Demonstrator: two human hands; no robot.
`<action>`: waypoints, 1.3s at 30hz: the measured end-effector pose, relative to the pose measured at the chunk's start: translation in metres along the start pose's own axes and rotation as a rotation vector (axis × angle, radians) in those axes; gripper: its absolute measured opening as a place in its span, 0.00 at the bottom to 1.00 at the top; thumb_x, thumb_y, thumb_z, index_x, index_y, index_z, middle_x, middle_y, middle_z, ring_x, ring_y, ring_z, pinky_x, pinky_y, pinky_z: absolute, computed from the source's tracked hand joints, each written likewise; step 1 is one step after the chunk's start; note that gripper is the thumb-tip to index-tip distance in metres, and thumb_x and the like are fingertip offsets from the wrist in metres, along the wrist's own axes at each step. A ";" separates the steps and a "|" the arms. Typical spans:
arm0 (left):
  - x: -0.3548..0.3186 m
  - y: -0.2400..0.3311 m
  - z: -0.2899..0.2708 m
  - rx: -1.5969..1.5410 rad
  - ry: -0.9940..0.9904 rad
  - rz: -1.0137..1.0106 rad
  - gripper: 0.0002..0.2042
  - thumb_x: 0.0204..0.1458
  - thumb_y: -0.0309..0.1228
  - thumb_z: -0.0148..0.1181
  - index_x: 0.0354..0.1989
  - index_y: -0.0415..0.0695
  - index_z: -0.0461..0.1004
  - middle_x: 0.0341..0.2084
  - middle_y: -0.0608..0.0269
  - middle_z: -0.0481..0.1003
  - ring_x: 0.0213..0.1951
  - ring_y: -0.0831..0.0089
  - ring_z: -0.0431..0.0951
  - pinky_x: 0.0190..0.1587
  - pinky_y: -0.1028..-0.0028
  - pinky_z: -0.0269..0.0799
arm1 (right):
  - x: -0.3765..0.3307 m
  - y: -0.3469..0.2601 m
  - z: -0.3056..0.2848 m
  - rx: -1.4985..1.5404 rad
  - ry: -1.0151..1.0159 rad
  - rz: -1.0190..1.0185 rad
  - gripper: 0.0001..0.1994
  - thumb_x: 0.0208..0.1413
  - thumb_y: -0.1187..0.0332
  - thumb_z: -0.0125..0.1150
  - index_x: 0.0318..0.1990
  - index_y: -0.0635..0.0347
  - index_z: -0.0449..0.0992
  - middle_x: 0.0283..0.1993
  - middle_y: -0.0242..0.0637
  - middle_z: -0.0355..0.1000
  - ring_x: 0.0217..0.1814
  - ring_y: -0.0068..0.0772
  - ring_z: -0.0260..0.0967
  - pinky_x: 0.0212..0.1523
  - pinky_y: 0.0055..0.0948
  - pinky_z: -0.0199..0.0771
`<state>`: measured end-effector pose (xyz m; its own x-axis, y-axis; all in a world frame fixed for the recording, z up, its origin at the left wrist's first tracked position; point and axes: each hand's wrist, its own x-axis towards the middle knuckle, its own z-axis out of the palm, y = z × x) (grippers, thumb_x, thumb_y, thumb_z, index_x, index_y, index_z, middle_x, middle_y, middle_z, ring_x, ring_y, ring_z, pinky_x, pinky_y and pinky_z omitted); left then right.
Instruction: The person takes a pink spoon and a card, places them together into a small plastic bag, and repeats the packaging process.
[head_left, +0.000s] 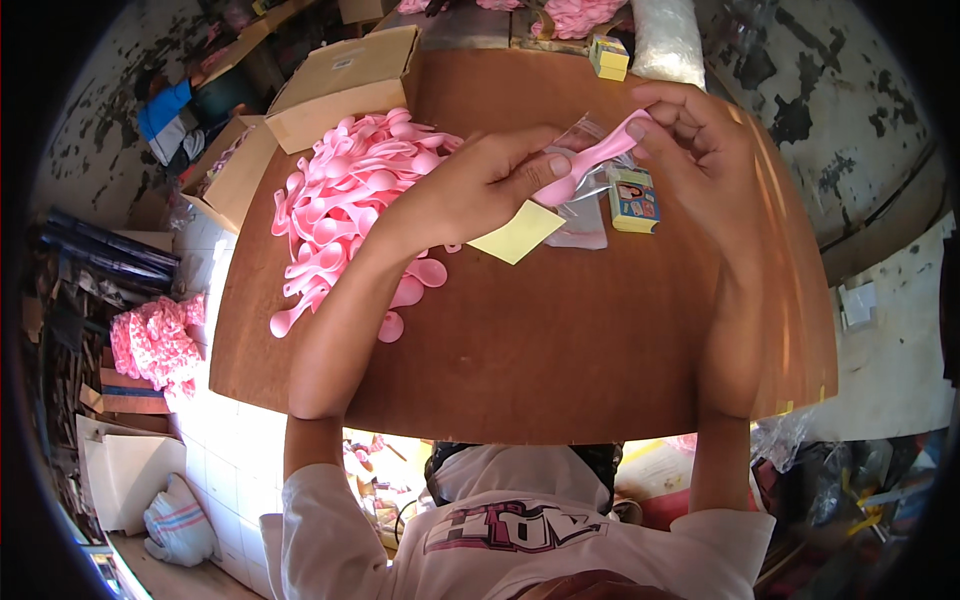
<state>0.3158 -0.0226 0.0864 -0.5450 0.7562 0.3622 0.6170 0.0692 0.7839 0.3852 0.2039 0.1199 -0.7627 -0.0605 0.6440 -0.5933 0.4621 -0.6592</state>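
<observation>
A pink plastic spoon (597,155) is held slantwise over the table between my two hands. My left hand (490,178) is closed, its thumb at the bowl end. The thumb and fingers of my right hand (690,130) pinch the handle's far end. Behind and below the spoon are clear plastic bags (582,228); whether my left fingers also grip one is hidden. Just under my left hand is a pale yellow card (516,233), and I cannot tell if it is held or lying down. A large heap of pink spoons (350,195) lies left of my left forearm.
A stack of printed cards (634,203) sits on the brown table (560,350) near my right hand. Farther back are a small yellow box (609,58) and a clear bulky bag (668,40). Cardboard boxes (340,85) stand at the back left, near another person (165,115).
</observation>
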 end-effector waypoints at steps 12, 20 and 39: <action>-0.001 0.004 0.015 -0.006 0.093 0.118 0.15 0.69 0.34 0.48 0.56 0.37 0.72 0.38 0.61 0.78 0.37 0.77 0.76 0.41 0.75 0.73 | 0.000 -0.003 0.002 -0.295 -0.090 -0.323 0.06 0.51 0.73 0.69 0.36 0.62 0.82 0.33 0.34 0.76 0.33 0.30 0.76 0.32 0.27 0.75; -0.006 0.024 0.022 0.172 0.037 -0.039 0.14 0.67 0.31 0.51 0.55 0.37 0.71 0.32 0.56 0.78 0.33 0.72 0.78 0.38 0.72 0.73 | -0.005 -0.008 0.006 -0.457 -0.091 -0.313 0.07 0.47 0.70 0.70 0.34 0.61 0.82 0.33 0.35 0.74 0.33 0.37 0.74 0.34 0.33 0.74; -0.009 0.027 0.015 0.130 -0.125 0.026 0.18 0.64 0.26 0.52 0.62 0.38 0.68 0.35 0.52 0.80 0.35 0.61 0.83 0.40 0.67 0.77 | -0.004 -0.005 -0.002 -0.153 -0.114 -0.156 0.04 0.42 0.79 0.63 0.28 0.63 0.79 0.28 0.32 0.73 0.30 0.24 0.74 0.28 0.23 0.72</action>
<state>0.3459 -0.0174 0.0968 -0.4578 0.8335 0.3094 0.7026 0.1259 0.7003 0.3917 0.2037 0.1220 -0.6941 -0.2376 0.6796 -0.6670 0.5675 -0.4828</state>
